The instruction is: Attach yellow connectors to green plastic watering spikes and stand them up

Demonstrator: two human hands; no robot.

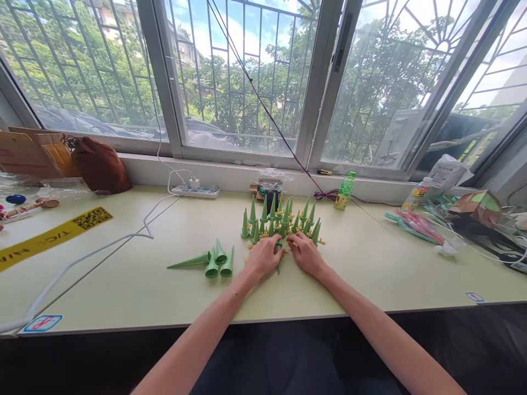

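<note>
My left hand (264,257) is closed around a green plastic spike (279,264), whose pointed end hangs down toward me. Close beside it, my right hand (304,252) has its fingers curled together at the spike's side; whatever they pinch is too small to make out. Just beyond both hands stands a cluster of green plastic spikes (285,217), points up, with small yellow parts (322,242) sticking out of some. Left of my left hand are several more green spikes (211,265); one lies on its side and the others stand on their wide ends.
The pale table (173,299) runs along a window. A small dark box (271,201) sits behind the spikes, with a green-labelled bottle (345,191) to its right. A power strip (196,191) and white cable (123,237) lie left. Bags and cords (473,219) clutter the far right.
</note>
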